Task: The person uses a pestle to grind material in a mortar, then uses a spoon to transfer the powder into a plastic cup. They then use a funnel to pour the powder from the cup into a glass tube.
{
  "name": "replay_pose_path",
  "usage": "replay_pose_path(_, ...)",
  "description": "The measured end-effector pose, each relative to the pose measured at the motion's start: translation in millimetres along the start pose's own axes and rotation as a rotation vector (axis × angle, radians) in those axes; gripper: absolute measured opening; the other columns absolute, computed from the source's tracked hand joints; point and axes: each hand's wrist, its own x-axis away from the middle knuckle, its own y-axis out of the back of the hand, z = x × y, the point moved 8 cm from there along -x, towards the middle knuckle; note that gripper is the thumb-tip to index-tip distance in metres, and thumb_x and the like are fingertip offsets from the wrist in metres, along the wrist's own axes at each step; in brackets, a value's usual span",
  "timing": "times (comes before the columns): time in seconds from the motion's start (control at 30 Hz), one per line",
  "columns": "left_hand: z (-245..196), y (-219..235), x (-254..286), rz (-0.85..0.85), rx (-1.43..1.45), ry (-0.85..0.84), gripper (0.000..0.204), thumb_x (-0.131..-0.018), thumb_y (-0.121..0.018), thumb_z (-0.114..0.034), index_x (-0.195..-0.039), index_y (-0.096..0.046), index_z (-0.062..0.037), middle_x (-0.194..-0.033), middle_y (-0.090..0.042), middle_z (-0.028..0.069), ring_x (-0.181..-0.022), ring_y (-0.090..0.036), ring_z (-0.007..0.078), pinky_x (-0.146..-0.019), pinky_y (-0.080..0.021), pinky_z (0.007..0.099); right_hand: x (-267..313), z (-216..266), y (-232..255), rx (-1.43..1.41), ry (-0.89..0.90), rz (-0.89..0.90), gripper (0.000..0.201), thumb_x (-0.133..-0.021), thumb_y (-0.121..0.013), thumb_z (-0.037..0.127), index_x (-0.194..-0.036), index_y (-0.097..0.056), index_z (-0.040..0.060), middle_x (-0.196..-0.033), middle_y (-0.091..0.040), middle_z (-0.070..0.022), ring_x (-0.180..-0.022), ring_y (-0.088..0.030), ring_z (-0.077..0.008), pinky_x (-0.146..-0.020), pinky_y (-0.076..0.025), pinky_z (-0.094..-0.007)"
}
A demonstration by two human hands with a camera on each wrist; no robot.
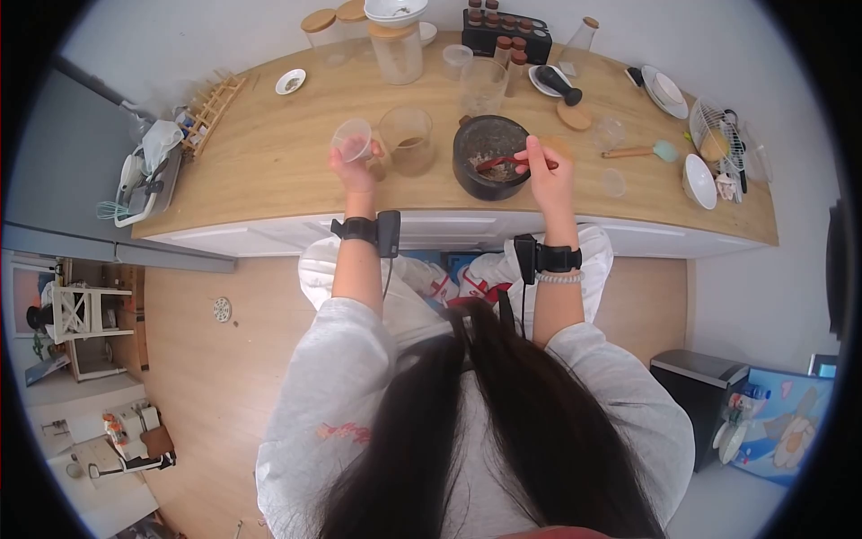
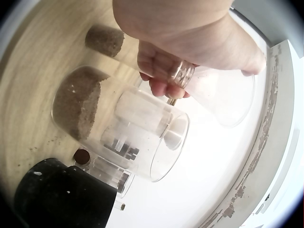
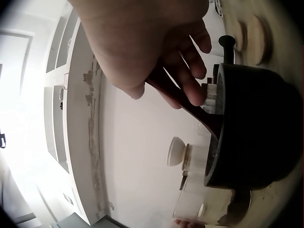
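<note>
My right hand (image 1: 549, 175) grips the handle of a dark red spoon (image 3: 178, 97). The spoon's bowl end reaches into a black stone mortar (image 1: 476, 180) that has crumbly greyish-brown bits inside. Over to the left, my left hand (image 2: 180, 28) has its fingers round the upper part of a small clear bottle, whose base holds brown powder (image 2: 105, 40). A clear funnel (image 2: 225, 97) flares out above the bottle's neck. Between bottle and mortar stands a wide glass beaker (image 1: 406, 121), with a layer of brown powder at its bottom.
A black pestle (image 1: 558, 85) lies across a small white dish behind the mortar. Lidded jars (image 1: 397, 63) and a black spice rack (image 1: 507, 40) line the wall. To the right are a spatula (image 1: 642, 152), a white bowl (image 1: 699, 182) and a wire basket (image 1: 718, 126).
</note>
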Motion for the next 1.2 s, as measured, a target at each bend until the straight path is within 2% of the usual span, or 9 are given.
replay_pose_path(0.1,4,2,0,-0.010,0.011,0.014,0.065,-0.081,-0.024,-0.061,-0.079,-0.054,-0.0035,-0.061,-0.054,0.0108,-0.058,-0.053,0.0233,-0.057,-0.043,0.0337,-3,1,-3,-0.014,0.157,0.011,0.035,-0.088,-0.057,0.030,-0.080,-0.066,-0.0032,-0.066,-0.062,-0.0057,-0.062,-0.060,-0.0104,-0.056,-0.043,-0.0213)
replay_pose_path(0.3,1,1,1,-0.020,-0.015,0.022,0.065,-0.080,-0.023,-0.061,-0.081,-0.053,-0.0035,-0.064,-0.053,0.0116,-0.060,-0.052,0.0240,-0.057,-0.041,0.0347,-2,3,1,-0.019,0.120,0.006,0.036,-0.088,-0.057,0.031,-0.081,-0.067,-0.0026,-0.067,-0.062,-0.0067,-0.061,-0.060,-0.0111,-0.055,-0.044,-0.0220)
replay_pose_path(0.4,5,2,1,-0.034,-0.004,0.046,0.065,-0.080,-0.023,-0.061,-0.082,-0.053,-0.0035,-0.064,-0.052,0.0120,-0.060,-0.051,0.0244,-0.057,-0.041,0.0354,3,17,-5,0.145,0.227,0.041,0.036,-0.087,-0.057,0.031,-0.080,-0.067,-0.0024,-0.066,-0.062,-0.0071,-0.061,-0.060,-0.0111,-0.055,-0.044,-0.0221)
replay_pose_path(0.5,3,2,0,-0.017,0.015,0.018,0.064,-0.082,-0.024,-0.060,-0.081,-0.054,-0.0038,-0.062,-0.053,0.0114,-0.059,-0.052,0.0240,-0.057,-0.042,0.0346,-1,-5,1,0.042,0.059,0.014,0.035,-0.087,-0.057,0.031,-0.080,-0.067,-0.0017,-0.064,-0.063,-0.0075,-0.060,-0.059,-0.0111,-0.054,-0.043,-0.0220)
replay_pose_path(0.6,3,2,0,-0.024,0.024,0.008,0.063,-0.083,-0.025,-0.059,-0.080,-0.055,-0.0040,-0.061,-0.054,0.0111,-0.058,-0.053,0.0239,-0.057,-0.043,0.0342,-2,10,1,0.074,0.291,-0.022,0.036,-0.087,-0.057,0.032,-0.078,-0.067,-0.0014,-0.067,-0.063,-0.0074,-0.057,-0.058,-0.0106,-0.054,-0.043,-0.0219)
replay_pose_path(0.7,2,1,1,-0.019,0.031,0.001,0.063,-0.083,-0.024,-0.059,-0.080,-0.055,-0.0042,-0.061,-0.054,0.0111,-0.058,-0.053,0.0238,-0.056,-0.043,0.0343,2,4,-2,0.107,0.110,0.036,0.040,-0.088,-0.056,0.034,-0.072,-0.065,-0.0011,-0.066,-0.062,-0.0059,-0.054,-0.055,-0.0097,-0.053,-0.042,-0.0216)
replay_pose_path(0.8,1,1,0,-0.016,0.025,0.000,0.063,-0.083,-0.024,-0.060,-0.081,-0.055,-0.0044,-0.061,-0.054,0.0111,-0.058,-0.053,0.0237,-0.056,-0.043,0.0344,5,12,7,0.006,0.041,-0.081,0.043,-0.088,-0.056,0.036,-0.066,-0.063,-0.0008,-0.063,-0.061,-0.0044,-0.052,-0.052,-0.0088,-0.052,-0.041,-0.0215)
replay_pose_path(1.0,4,2,-1,-0.002,0.021,0.008,0.064,-0.082,-0.024,-0.060,-0.082,-0.054,-0.0046,-0.062,-0.054,0.0112,-0.058,-0.053,0.0238,-0.056,-0.043,0.0346,7,16,22,0.081,0.050,-0.141,0.044,-0.088,-0.056,0.035,-0.065,-0.062,-0.0015,-0.056,-0.057,-0.0046,-0.051,-0.049,-0.0082,-0.049,-0.038,-0.0225)
replay_pose_path(1.2,3,1,0,-0.032,0.036,0.016,0.064,-0.082,-0.025,-0.061,-0.082,-0.054,-0.0040,-0.062,-0.054,0.0112,-0.058,-0.052,0.0239,-0.056,-0.043,0.0345,5,20,2,0.280,0.363,-0.033,0.036,-0.086,-0.058,0.031,-0.070,-0.063,-0.0004,-0.052,-0.052,-0.0074,-0.049,-0.047,-0.0127,-0.047,-0.034,-0.0266)
